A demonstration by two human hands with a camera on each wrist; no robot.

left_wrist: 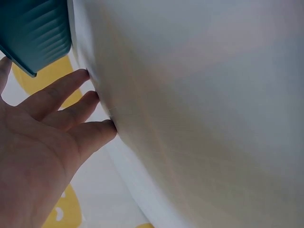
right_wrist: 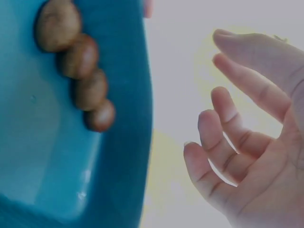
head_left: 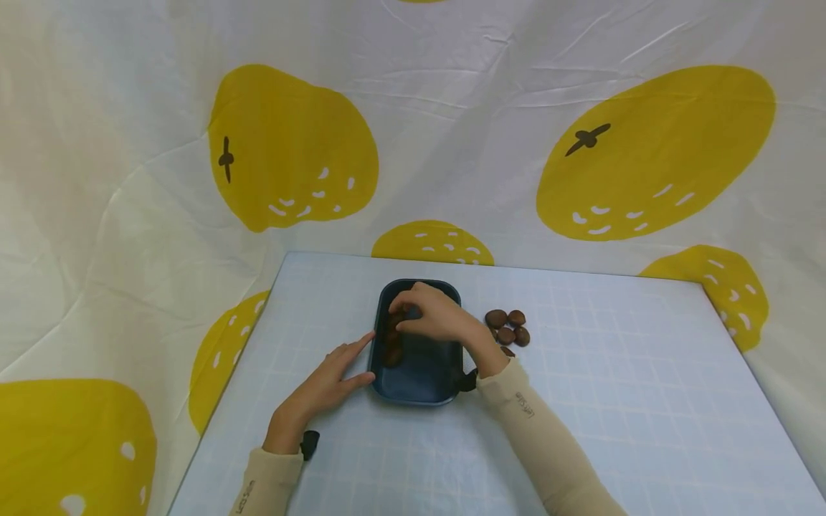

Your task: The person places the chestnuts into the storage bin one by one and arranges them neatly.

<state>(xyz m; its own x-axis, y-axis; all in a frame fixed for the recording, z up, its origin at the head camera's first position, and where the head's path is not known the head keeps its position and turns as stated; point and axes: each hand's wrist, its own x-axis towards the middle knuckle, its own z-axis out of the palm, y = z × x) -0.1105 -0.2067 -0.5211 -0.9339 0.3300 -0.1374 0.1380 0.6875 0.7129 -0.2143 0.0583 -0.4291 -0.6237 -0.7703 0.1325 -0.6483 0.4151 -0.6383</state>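
A dark blue-green tray [head_left: 422, 383] lies on the table in front of me. Several brown chestnuts [head_left: 392, 352] form a row along its left inner wall; the right wrist view shows these chestnuts [right_wrist: 90, 89] touching one another. My right hand [head_left: 440, 315] is over the tray near the far end of the row, fingers loosely bent. Nothing shows between the fingertips of this right hand [right_wrist: 247, 137] in the right wrist view. At the tray's left side, my left hand [head_left: 328, 383] has its fingers spread, index finger and thumb at the rim.
More chestnuts [head_left: 506, 335] lie in a loose group right of the tray, partly behind the right forearm. The table [head_left: 613, 380] has a pale checked cover. A white cloth [head_left: 452, 143] with yellow fruit prints hangs behind and around it.
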